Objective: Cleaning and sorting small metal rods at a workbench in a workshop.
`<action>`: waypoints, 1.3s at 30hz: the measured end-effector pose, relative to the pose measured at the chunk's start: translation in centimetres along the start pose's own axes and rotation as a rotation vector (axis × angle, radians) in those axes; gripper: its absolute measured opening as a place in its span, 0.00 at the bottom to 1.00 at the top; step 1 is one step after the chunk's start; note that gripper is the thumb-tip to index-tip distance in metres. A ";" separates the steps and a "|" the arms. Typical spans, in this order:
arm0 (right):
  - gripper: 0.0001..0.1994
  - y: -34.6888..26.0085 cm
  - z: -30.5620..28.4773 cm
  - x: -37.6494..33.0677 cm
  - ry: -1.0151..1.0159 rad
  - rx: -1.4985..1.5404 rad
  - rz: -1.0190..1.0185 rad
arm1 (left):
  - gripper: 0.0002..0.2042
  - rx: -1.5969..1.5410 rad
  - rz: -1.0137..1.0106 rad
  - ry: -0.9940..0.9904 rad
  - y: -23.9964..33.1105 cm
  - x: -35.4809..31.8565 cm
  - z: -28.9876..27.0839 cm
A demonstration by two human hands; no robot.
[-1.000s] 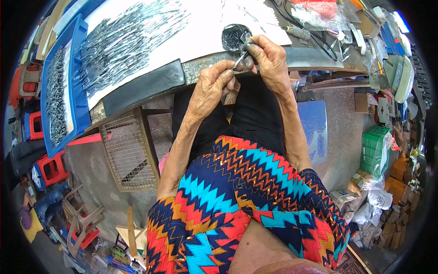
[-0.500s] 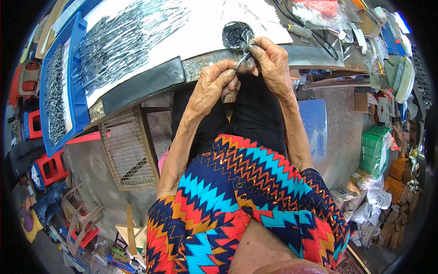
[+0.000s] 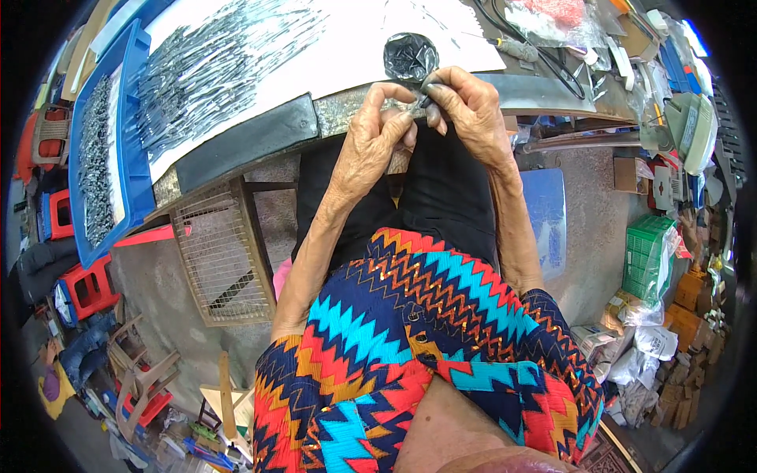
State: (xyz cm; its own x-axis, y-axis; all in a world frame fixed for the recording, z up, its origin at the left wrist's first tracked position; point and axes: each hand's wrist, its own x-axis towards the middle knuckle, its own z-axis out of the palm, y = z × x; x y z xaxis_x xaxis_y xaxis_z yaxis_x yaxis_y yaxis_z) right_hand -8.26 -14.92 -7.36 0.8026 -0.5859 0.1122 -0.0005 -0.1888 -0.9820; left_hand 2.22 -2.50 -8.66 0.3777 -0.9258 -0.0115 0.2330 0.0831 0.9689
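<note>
Both my hands are at the near edge of the workbench, just below a round black container (image 3: 410,57) that looks lined with shiny plastic. My right hand (image 3: 467,106) pinches a small dark piece (image 3: 426,102) between thumb and fingers; it is too small and covered to name. Beside it, my left hand (image 3: 377,126) has its index finger and thumb apart, with nothing visible between them. To the left, many thin dark strips (image 3: 205,79) lie spread over a white sheet (image 3: 347,47).
A blue tray (image 3: 142,185) with small dark pieces stands at the bench's left end. A black flat slab (image 3: 248,142) lies along the front edge. At the back right are a screwdriver-like tool (image 3: 516,50), black cable (image 3: 564,75) and plastic bags. A blue stool (image 3: 544,225) stands below.
My left thumb and index finger have parted and drawn back from the slim shiny piece they were pinching between the hands. My right hand has stayed nearly in place.
</note>
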 end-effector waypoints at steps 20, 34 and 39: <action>0.04 -0.5 0.5 -0.9 0.006 0.002 -0.001 | 0.09 -0.334 -0.027 -0.096 -1.2 0.0 -0.5; 0.03 -1.2 2.0 -1.7 0.136 -0.150 -0.072 | 0.08 -0.387 0.027 -0.061 -1.2 -0.2 -0.4; 0.04 -0.8 2.3 -1.9 0.188 -0.284 -0.177 | 0.07 -0.336 0.016 -0.008 -1.5 -0.3 -0.1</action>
State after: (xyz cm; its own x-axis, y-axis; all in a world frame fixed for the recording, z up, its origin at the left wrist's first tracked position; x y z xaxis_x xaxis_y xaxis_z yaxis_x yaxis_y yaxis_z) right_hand -8.46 -11.86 -7.15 0.6815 -0.6540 0.3282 -0.0581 -0.4955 -0.8667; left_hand 1.81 -2.35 -10.14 0.3770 -0.9262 0.0060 0.5098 0.2129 0.8335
